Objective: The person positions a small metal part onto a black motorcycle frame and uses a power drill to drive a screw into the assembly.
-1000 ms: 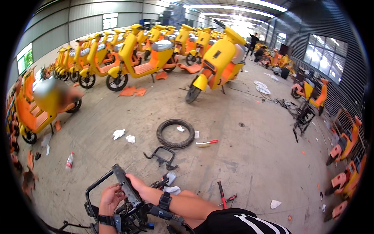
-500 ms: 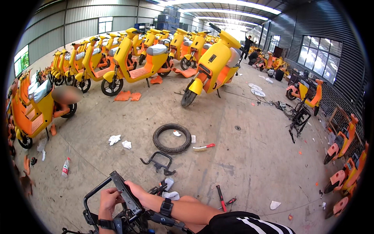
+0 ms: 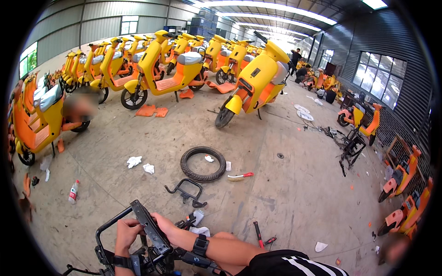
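Low in the view stands a black tubular scooter frame (image 3: 102, 232). A long black metal bracket (image 3: 150, 225) tops it, tilted, with holes along its face. My left hand (image 3: 126, 235) is at the bracket's left side, fingers bent and pinched together against its edge. Whatever they pinch is hidden. From the right, my right hand (image 3: 165, 228) grips the bracket's other edge, its fingertips hidden behind the metal. Both wrists wear black bands. Below the hands, dark frame parts are partly covered by my forearms.
Ahead on the concrete lie a black tyre (image 3: 202, 179), a bent black tube bracket (image 3: 184, 191) and a red-handled brush-like tool (image 3: 241, 176). A hammer (image 3: 258, 234) and red-handled pliers (image 3: 270, 240) lie by my leg. A bottle (image 3: 73, 192) stands left. Yellow scooters (image 3: 154, 73) fill the back.
The view has shifted slightly. Both hands stay at the bracket, and my left fingers have moved only a little along its edge. Nothing is let go.
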The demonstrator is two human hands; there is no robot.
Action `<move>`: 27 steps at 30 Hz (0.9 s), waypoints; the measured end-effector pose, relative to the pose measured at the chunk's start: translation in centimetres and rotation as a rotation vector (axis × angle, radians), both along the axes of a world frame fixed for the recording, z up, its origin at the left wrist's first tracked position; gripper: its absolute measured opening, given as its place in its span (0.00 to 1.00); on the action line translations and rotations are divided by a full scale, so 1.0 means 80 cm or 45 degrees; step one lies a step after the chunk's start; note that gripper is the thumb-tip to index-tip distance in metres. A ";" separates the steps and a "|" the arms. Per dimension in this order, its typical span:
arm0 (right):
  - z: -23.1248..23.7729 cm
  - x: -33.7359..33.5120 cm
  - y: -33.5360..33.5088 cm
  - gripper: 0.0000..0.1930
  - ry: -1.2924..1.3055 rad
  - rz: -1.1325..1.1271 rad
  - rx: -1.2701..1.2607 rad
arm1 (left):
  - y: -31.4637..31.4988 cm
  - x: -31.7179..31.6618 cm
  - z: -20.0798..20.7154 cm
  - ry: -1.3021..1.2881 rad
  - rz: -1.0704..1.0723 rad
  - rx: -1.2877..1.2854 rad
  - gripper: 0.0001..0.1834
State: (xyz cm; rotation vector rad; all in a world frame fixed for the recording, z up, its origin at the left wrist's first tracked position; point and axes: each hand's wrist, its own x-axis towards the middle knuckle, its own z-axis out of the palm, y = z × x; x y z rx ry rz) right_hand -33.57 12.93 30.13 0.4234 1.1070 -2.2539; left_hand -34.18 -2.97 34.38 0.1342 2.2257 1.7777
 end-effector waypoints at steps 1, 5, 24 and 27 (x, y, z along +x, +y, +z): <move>0.005 0.002 0.002 0.21 0.016 0.004 -0.019 | -0.002 0.000 0.000 0.045 -0.028 -0.036 0.04; 0.022 0.005 0.010 0.22 -0.120 0.045 -0.033 | 0.004 0.001 0.001 0.105 -0.007 -0.027 0.06; 0.026 0.009 0.015 0.20 -0.234 0.075 -0.031 | -0.006 -0.009 -0.028 0.345 -0.083 -0.102 0.03; 0.029 0.011 0.012 0.20 -0.268 0.049 -0.036 | -0.006 -0.008 -0.031 0.329 -0.064 -0.075 0.03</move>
